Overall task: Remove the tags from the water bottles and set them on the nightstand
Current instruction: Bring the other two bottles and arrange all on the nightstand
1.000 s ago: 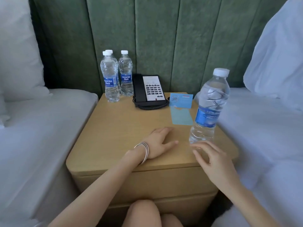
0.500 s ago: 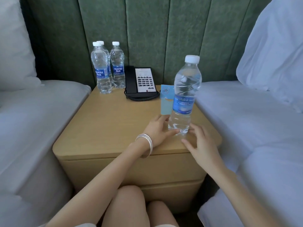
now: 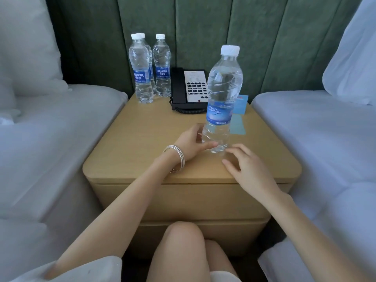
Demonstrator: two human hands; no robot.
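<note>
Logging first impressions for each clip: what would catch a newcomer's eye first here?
The tall water bottle standing near the front of the nightstand, with the left hand touching its base and the right hand open just beside it. Behind it, three more bottles cluster at the back left corner, next to a black telephone.

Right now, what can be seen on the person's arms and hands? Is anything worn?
Both forearms are bare, with no sleeves in view. The left hand has a stack of thin silver bangles around its wrist. The right hand and its wrist carry nothing: no ring, watch or glove shows.
</note>
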